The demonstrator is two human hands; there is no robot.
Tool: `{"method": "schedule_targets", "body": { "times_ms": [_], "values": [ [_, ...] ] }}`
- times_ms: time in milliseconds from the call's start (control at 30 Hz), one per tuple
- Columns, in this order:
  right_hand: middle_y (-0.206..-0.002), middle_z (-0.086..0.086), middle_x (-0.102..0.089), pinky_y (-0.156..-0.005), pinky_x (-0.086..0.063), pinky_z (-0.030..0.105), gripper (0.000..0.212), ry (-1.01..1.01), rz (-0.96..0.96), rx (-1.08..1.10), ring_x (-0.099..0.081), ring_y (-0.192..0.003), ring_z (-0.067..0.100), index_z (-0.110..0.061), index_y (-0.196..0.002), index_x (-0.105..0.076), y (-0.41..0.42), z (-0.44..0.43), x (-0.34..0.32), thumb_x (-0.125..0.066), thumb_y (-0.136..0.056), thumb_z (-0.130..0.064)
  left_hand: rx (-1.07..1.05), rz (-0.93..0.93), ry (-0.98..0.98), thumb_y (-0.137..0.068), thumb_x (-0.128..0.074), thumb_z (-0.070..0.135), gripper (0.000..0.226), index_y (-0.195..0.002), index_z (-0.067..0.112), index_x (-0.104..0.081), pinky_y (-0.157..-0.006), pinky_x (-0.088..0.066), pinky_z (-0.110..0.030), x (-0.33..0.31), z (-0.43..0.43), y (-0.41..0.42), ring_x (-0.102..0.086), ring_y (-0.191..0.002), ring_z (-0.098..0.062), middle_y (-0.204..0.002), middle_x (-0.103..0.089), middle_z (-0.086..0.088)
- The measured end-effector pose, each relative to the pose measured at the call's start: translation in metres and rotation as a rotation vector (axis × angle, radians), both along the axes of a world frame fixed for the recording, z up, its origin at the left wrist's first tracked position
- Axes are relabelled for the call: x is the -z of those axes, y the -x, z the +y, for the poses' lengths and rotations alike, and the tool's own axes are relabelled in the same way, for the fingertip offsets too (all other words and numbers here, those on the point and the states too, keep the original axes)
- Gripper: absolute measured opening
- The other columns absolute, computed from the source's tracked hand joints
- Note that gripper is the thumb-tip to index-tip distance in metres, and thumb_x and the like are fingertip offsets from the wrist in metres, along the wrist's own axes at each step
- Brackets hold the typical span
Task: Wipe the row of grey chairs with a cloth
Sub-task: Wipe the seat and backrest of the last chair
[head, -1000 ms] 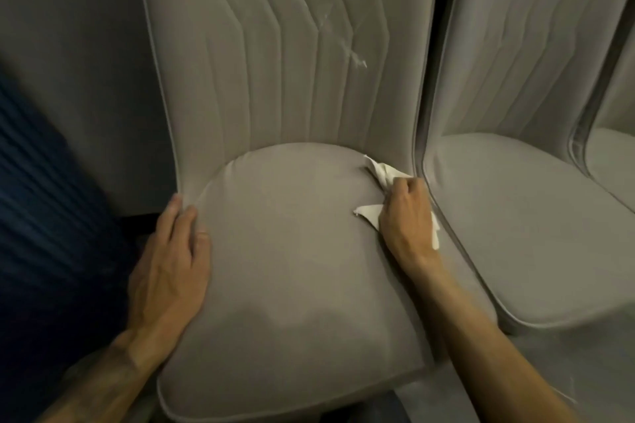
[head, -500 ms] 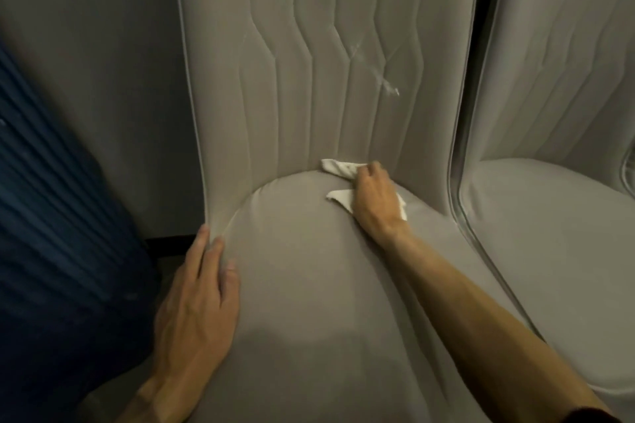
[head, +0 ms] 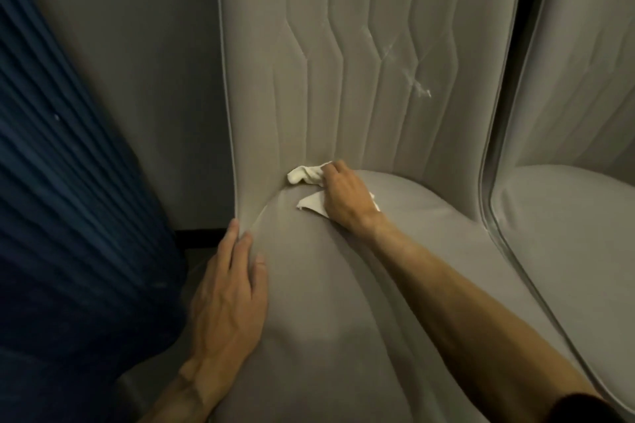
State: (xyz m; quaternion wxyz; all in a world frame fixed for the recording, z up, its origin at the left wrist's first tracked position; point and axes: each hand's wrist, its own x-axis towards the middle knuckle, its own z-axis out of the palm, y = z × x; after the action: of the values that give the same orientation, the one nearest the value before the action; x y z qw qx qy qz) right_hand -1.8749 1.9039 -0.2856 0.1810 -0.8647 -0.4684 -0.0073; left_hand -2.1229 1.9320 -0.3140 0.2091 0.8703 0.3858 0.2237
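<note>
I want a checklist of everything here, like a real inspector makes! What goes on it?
Surface: grey chair seat, smooth fabric.
Job's things: white cloth, bunched in the crease where the seat meets the backrest; second grey chair to the right.
Clutter: whitish marks on the backrest.
Hands: left hand flat on the seat's left edge; right hand holds the cloth.
Cables: nothing seen.
Surroundings: blue pleated fabric at left; grey wall behind.
</note>
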Motion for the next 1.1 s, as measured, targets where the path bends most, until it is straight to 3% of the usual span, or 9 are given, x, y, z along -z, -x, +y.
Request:
{"method": "schedule_targets", "body": {
  "times_ms": [167, 300, 400, 500, 633, 733, 833, 933, 1100],
  "values": [
    [-0.126, 0.004, -0.058, -0.1, -0.039, 0.04, 0.036, -0.12, 0.112, -0.07, -0.052, -0.121, 0.025, -0.02, -0.12, -0.063, 0.067, 0.016, 0.003, -0.055, -0.094, -0.043, 0.0, -0.001, 0.029, -0.109, -0.026, 0.043, 0.055, -0.154, 0.019, -0.045, -0.111, -0.042, -0.037, 0.002, 0.001, 0.0, -0.042, -0.143, -0.018, -0.171, -0.023, 0.009],
    [-0.121, 0.012, -0.058, -0.098, -0.039, 0.041, 0.03, -0.187, 0.079, -0.077, -0.054, -0.112, 0.031, -0.008, -0.121, -0.059, 0.126, 0.012, 0.011, -0.049, -0.099, -0.025, -0.01, -0.113, 0.112, -0.11, -0.034, 0.035, 0.045, -0.152, 0.022, -0.044, -0.106, -0.045, -0.034, 0.0, 0.001, 0.003, -0.047, -0.137, -0.013, -0.165, -0.035, 0.009],
    [-0.111, 0.01, -0.06, -0.087, -0.045, 0.037, 0.024, -0.25, 0.067, -0.206, -0.057, -0.1, 0.028, -0.009, -0.113, -0.061, 0.149, -0.008, 0.017, -0.05, -0.097, -0.022, -0.054, -0.283, 0.301, -0.111, -0.037, 0.032, 0.028, -0.138, 0.031, -0.047, -0.084, -0.046, -0.031, -0.002, 0.003, 0.011, -0.06, -0.108, -0.011, -0.135, -0.058, 0.006],
    [-0.106, 0.003, -0.061, -0.082, -0.038, 0.024, 0.027, -0.303, 0.21, -0.256, -0.055, -0.092, 0.019, -0.015, -0.107, -0.062, 0.136, -0.016, 0.006, -0.039, -0.1, -0.028, -0.031, -0.257, 0.344, -0.111, -0.035, 0.038, 0.02, -0.128, 0.039, -0.044, -0.078, -0.042, -0.031, -0.009, 0.017, 0.021, -0.056, -0.096, -0.007, -0.126, -0.058, 0.009],
    [-0.11, 0.001, -0.056, -0.092, -0.042, 0.029, 0.019, -0.433, 0.259, -0.034, -0.054, -0.102, 0.022, -0.012, -0.107, -0.06, 0.118, 0.004, 0.001, -0.043, -0.103, -0.017, 0.009, -0.179, 0.281, -0.108, -0.028, 0.055, 0.046, -0.15, 0.037, -0.033, -0.091, -0.04, -0.031, -0.018, 0.042, 0.017, -0.054, -0.116, -0.008, -0.146, -0.05, 0.009],
    [-0.108, 0.011, -0.057, -0.09, -0.045, 0.042, 0.019, -0.307, 0.162, -0.176, -0.056, -0.096, 0.027, -0.012, -0.106, -0.056, 0.131, 0.008, 0.013, -0.043, -0.103, -0.025, 0.02, -0.254, 0.221, -0.102, -0.025, 0.061, 0.064, -0.16, 0.035, -0.024, -0.101, -0.038, -0.028, -0.028, 0.058, -0.003, -0.048, -0.137, -0.016, -0.162, -0.038, 0.002],
    [-0.103, 0.005, -0.057, -0.085, -0.048, 0.038, 0.019, -0.315, 0.139, -0.297, -0.056, -0.092, 0.022, -0.017, -0.105, -0.058, 0.108, -0.004, 0.008, -0.042, -0.101, -0.027, 0.084, -0.332, 0.136, -0.106, -0.03, 0.054, 0.065, -0.165, 0.035, -0.01, -0.108, -0.032, -0.025, -0.046, 0.077, -0.037, -0.035, -0.148, -0.016, -0.17, -0.022, 0.002],
    [-0.109, -0.004, -0.055, -0.091, -0.045, 0.029, 0.021, -0.524, 0.144, -0.135, -0.054, -0.102, 0.015, -0.024, -0.11, -0.057, 0.066, -0.017, -0.017, -0.041, -0.1, -0.031, 0.151, -0.415, -0.044, -0.109, -0.042, 0.041, 0.067, -0.166, 0.029, -0.01, -0.112, -0.041, -0.038, -0.077, 0.094, -0.08, -0.04, -0.146, -0.026, -0.169, -0.024, -0.008],
    [-0.117, 0.003, -0.054, -0.098, -0.044, 0.037, 0.022, -0.67, -0.147, 0.067, -0.053, -0.11, 0.023, -0.013, -0.118, -0.058, -0.022, -0.041, -0.077, -0.045, -0.101, -0.018, 0.071, -0.468, -0.313, -0.107, -0.043, 0.046, 0.068, -0.166, 0.026, -0.016, -0.085, -0.057, -0.06, -0.134, 0.123, -0.143, -0.056, -0.121, -0.05, -0.163, -0.026, -0.02]
  ]
}}
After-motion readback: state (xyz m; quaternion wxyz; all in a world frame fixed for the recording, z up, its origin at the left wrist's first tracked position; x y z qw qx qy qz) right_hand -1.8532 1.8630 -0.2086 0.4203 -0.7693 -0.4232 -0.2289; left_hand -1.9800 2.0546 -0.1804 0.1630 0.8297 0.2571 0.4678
